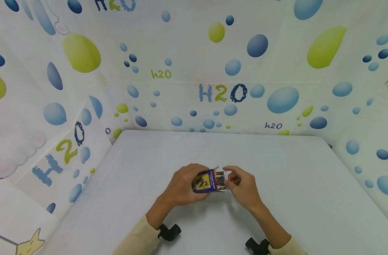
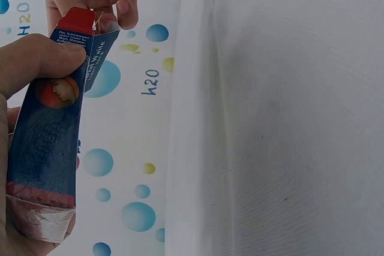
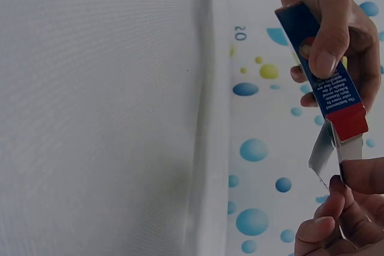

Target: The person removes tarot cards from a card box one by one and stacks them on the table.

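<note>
A small blue tarot deck box (image 1: 204, 182), lettered "Universal Waite", is held over the middle of the table in the head view. My left hand (image 1: 183, 185) grips it around its far and near edges, thumb along the narrow side in the left wrist view. Clear wrap (image 2: 42, 220) crumples around the box's lower end. At the other end the box stands open, with a red side tab (image 3: 348, 122) and a white inner panel (image 3: 323, 153) spread out. Thumb and fingers of my right hand (image 1: 243, 186) pinch the printed end flap (image 1: 220, 180). The box's contents are hidden.
A white cloth covers the table (image 1: 142, 152). Behind it hangs a white backdrop (image 1: 187, 42) with blue and green drops and "H2O" lettering. Black wrist mounts (image 1: 169, 232) sit at both sleeve cuffs.
</note>
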### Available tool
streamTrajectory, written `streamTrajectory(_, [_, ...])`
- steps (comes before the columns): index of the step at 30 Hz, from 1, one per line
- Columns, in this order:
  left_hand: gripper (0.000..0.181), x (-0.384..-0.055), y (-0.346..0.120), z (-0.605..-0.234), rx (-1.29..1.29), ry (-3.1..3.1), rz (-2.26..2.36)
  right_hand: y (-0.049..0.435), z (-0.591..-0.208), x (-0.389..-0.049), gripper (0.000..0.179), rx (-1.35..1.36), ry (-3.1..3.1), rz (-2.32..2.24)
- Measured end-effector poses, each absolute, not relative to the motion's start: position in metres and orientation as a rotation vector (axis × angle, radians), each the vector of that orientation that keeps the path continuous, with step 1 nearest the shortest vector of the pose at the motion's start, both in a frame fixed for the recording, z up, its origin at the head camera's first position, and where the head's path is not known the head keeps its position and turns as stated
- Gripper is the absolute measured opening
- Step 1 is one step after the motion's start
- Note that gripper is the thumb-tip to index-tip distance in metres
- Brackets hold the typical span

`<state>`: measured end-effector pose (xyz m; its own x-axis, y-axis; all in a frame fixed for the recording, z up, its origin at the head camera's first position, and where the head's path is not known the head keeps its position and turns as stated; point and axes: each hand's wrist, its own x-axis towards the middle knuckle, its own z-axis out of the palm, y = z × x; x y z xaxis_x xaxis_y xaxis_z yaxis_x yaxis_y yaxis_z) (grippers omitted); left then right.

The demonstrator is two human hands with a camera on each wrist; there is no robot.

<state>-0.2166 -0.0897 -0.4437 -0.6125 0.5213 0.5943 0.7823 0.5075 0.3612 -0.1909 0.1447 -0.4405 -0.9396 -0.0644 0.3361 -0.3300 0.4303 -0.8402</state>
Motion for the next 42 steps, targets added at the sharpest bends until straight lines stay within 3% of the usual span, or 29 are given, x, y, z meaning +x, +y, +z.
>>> streamTrajectory(23, [0.073,-0.218,-0.096,-0.439,-1.026,-2.379,-0.873,0.154,-0.437,-0.195,0.031,0.258,-2.428,1.473])
streamTrajectory(33, [0.073,-0.219,-0.097,-0.441,-1.032,-2.361,-0.884,0.157,-0.436,-0.196,0.007,0.221,-2.411,1.504])
streamTrajectory(42, [0.074,-0.22,-0.1,-0.44,-1.017,-2.351,-0.896,0.16,-0.435,-0.198,0.006,0.186,-2.402,1.542])
